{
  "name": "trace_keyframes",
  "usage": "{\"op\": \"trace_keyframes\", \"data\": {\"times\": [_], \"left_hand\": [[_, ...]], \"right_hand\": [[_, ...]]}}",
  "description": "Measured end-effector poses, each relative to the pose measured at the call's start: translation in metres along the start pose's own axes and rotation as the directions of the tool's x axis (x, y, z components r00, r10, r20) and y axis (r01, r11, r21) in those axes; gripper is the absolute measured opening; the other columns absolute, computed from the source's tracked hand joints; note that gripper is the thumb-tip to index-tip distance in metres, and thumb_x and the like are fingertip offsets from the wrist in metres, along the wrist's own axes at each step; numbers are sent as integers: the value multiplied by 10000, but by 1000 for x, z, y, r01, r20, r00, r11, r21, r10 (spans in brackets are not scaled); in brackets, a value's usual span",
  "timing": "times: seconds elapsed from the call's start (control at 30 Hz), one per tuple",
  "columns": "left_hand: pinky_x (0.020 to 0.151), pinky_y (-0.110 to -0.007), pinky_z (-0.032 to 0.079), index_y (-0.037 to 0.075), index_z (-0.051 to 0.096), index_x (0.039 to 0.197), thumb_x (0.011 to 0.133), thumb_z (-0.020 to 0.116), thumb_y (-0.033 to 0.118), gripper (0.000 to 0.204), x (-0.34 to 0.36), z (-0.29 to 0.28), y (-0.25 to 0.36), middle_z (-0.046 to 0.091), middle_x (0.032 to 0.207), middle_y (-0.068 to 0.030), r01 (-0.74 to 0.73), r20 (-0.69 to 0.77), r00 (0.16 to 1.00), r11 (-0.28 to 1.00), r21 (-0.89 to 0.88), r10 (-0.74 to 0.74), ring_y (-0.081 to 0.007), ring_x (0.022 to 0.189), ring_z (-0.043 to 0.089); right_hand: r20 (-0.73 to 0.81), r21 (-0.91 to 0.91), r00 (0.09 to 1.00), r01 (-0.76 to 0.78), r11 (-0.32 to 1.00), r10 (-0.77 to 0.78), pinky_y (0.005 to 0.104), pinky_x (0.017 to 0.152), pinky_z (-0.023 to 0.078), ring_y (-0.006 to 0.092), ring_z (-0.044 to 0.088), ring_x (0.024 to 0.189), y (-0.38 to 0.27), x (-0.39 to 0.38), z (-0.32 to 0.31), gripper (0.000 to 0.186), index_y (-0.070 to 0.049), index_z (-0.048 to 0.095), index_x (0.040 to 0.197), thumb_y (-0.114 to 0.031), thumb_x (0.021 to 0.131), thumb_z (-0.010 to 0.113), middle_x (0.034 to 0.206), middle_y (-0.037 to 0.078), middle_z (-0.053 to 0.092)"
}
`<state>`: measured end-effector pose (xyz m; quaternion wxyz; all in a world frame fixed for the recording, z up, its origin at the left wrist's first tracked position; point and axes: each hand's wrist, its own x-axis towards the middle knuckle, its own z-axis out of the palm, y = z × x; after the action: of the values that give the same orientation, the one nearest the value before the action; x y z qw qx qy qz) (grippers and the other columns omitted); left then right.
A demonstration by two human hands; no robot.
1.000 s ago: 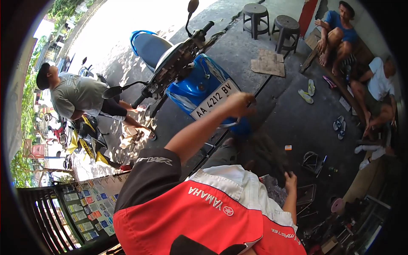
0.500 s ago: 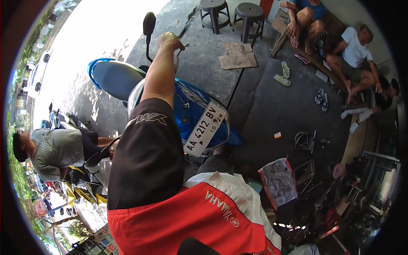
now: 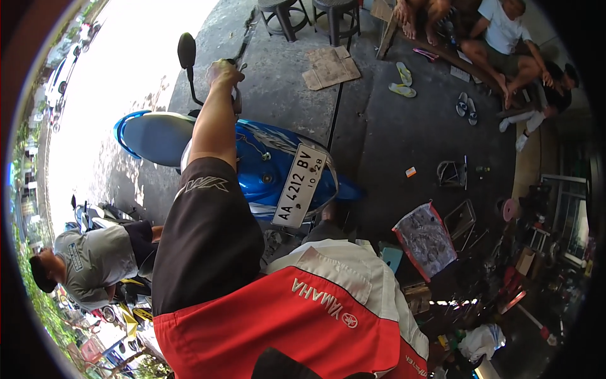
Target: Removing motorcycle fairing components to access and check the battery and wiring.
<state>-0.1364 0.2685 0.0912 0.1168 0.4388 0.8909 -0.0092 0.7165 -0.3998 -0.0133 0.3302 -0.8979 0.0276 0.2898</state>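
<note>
Scooter (image 3: 255, 174), blue: stands before the person, nose toward them, seat (image 3: 158, 139) pointing away. Number plate (image 3: 300, 183) fixed across the nose. Front panel (image 3: 278, 161) in place; a loose wire (image 3: 265, 155) with a small fitting lies over it, seemingly unconnected.

Left hand (image 3: 224, 72): arm stretched over the scooter, fingers curled round the handlebar (image 3: 233, 62) at its upper end, lever (image 3: 243, 66) just beside. Mirror (image 3: 187, 50) stands near, upright. Right hand: out of view; its state cannot be told.

Progress, as judged: a one-handed hold is made; plate and panel are on; the wire looks unfinished. The arm covers most of the handlebar, so its condition cannot be told.

Nearby, on the floor: flattened cardboard (image 3: 331, 68); orange-and-white packet (image 3: 411, 172); red-edged sheet (image 3: 424, 241); metal frame (image 3: 452, 174).

Farther off: two stools (image 3: 334, 19); yellow sandals (image 3: 403, 82); dark sandals (image 3: 466, 108); bench (image 3: 464, 62) with seated people (image 3: 502, 25); a person in grey (image 3: 95, 259), at left.
</note>
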Motion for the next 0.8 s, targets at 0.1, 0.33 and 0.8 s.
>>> {"op": "trace_keyframes", "data": {"times": [0.1, 0.33, 0.8], "left_hand": [[992, -420, 548, 140, 715, 1253, 689, 873, 418, 649, 25, 23, -11, 715, 1246, -133, -117, -51, 991, 985, 126, 125, -304, 1163, 684], [698, -481, 576, 42, 534, 1350, 778, 799, 256, 666, 48, 36, -12, 639, 1158, -236, -119, 161, 979, 991, -56, 127, -367, 971, 665], [1153, -597, 308, -1, 363, 1519, 840, 729, 641, 1004, -209, 193, 134, 332, 1511, -379, -749, -299, 509, 587, 308, 807, -505, 1436, 287]], "right_hand": [[-55, 90, 998, 2, 996, 3, 446, 676, 537, 292, 697, 751, 26, -7, -31, 267, 46, 718, 989, -208, 981, 635, 831, 196, 710], [-396, 136, 910, 188, 973, -121, 389, 738, 533, 231, 702, 846, 114, -45, -27, 331, 9, 734, 1046, -306, 955, 687, 898, 136, 733], [-220, 838, 933, 31, 545, 285, 369, 841, 531, 193, 643, 1029, 115, -49, -42, 421, -50, 617, 1307, -251, 955, 730, 1178, 58, 670]]}}
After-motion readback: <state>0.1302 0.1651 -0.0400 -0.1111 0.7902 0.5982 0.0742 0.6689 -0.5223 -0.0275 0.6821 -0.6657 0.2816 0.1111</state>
